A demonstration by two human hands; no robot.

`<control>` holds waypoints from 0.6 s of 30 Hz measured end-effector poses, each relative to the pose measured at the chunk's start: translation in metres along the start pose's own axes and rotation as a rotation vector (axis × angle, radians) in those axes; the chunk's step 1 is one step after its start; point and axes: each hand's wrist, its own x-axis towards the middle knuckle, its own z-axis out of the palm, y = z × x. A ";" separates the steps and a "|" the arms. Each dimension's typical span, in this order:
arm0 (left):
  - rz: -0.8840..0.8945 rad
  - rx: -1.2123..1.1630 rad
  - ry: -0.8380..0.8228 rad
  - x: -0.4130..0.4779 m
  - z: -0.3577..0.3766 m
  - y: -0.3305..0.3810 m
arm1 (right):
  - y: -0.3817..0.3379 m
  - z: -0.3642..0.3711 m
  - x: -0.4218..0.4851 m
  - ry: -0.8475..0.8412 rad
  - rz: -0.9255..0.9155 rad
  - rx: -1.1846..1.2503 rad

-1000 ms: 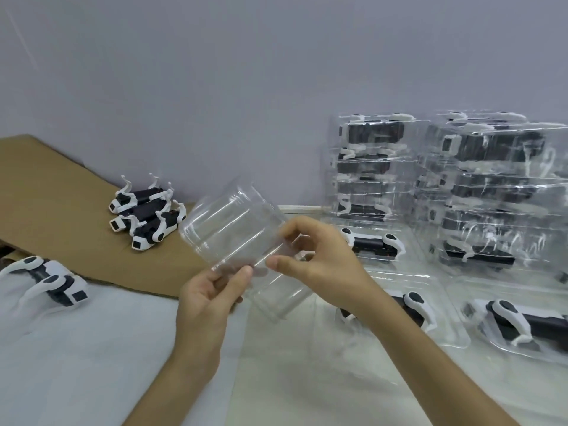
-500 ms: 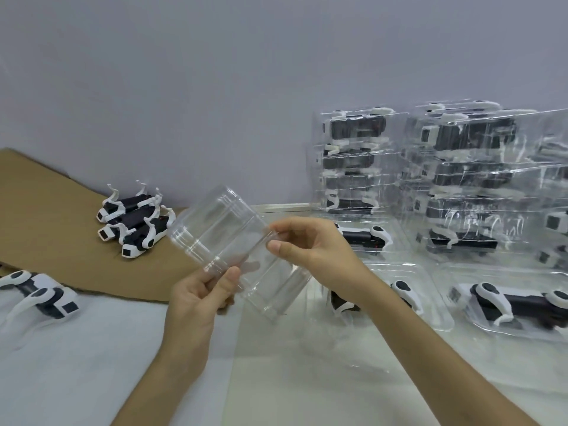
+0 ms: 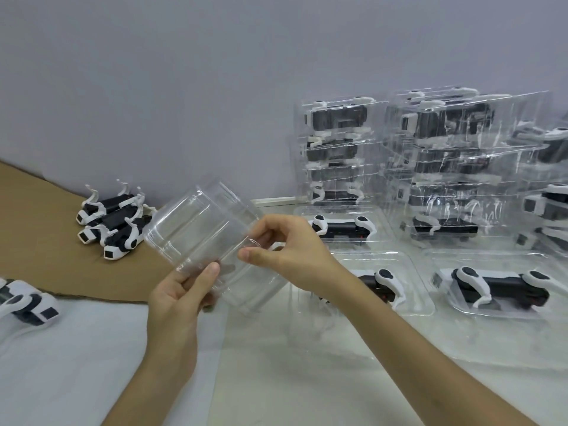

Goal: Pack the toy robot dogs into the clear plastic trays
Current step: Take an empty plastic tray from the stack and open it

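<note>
I hold nested clear plastic trays (image 3: pixel 199 229) tilted in front of me above the table. My left hand (image 3: pixel 181 290) grips their lower edge with the thumb on top. My right hand (image 3: pixel 285 250) pinches the near right edge of the trays. Three loose black-and-white toy robot dogs (image 3: pixel 112 222) lie on brown cardboard (image 3: pixel 37 229) at the left. Another loose dog (image 3: pixel 27 305) lies at the far left edge on the white sheet. Packed dogs lie in open trays at the right, one (image 3: pixel 341 230) behind my right hand and one (image 3: pixel 498 287) nearer the front.
Two tall stacks of filled clear trays (image 3: pixel 335 152) (image 3: pixel 451 167) stand against the grey wall at the back right. A further stack (image 3: pixel 550 198) sits at the right edge. White foam sheet (image 3: pixel 76 364) covers the near table.
The view shifted slightly, so everything sits a little lower and to the left. My hands keep hold of the trays; the right fingers have shifted along the tray edge.
</note>
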 end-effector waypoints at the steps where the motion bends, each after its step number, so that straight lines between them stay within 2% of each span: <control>1: 0.002 -0.002 -0.004 0.000 0.000 0.000 | 0.001 0.000 0.000 0.004 0.005 0.003; 9: 0.015 -0.040 -0.007 0.001 -0.002 0.003 | -0.001 -0.001 0.000 0.008 -0.002 0.066; 18: 0.009 -0.025 -0.090 0.001 -0.003 0.005 | 0.000 -0.007 0.002 -0.007 0.009 0.100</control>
